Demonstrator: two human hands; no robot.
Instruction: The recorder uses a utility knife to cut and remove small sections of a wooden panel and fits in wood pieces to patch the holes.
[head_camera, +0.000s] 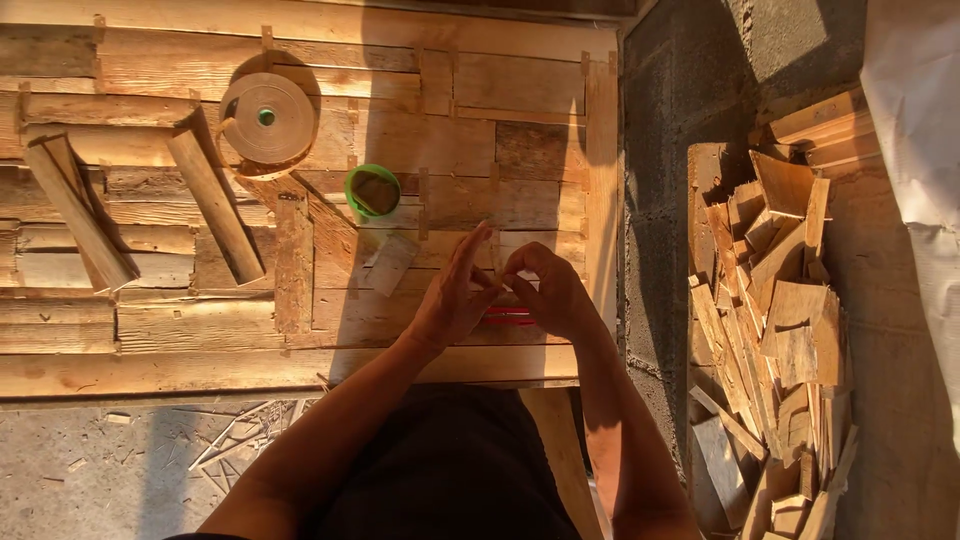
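- Rough plank table (300, 370) in low warm sunlight, concrete floor (90, 470) below it and grey block paving (680, 90) to the right.
- Left hand (452, 300) raised over the table's near right part, fingers extended upward, fingertips meeting those of the right hand.
- Right hand (552, 292) curled, just beside the left, thumb and forefinger pinched together.
- Grip of both hands: closed to a fingertip pinch at the meeting point; object in the pinch too small to identify, cannot tell whether anything is held.
- Red strip-like item (508, 316) on the table directly beneath the hands, partly hidden by them.
- Small pale rectangular piece (392, 262) flat on the table, near the left hand.
- Green-rimmed round container (372, 190) farther back, apart from the hands.
- Roll of brown tape (267, 118) with green core, at the far side of the table.
- Two short wooden battens (215, 205) (78, 212) lying diagonally at the left.
- Pile of scrap wood offcuts (780, 320) on the ground, right of the table.
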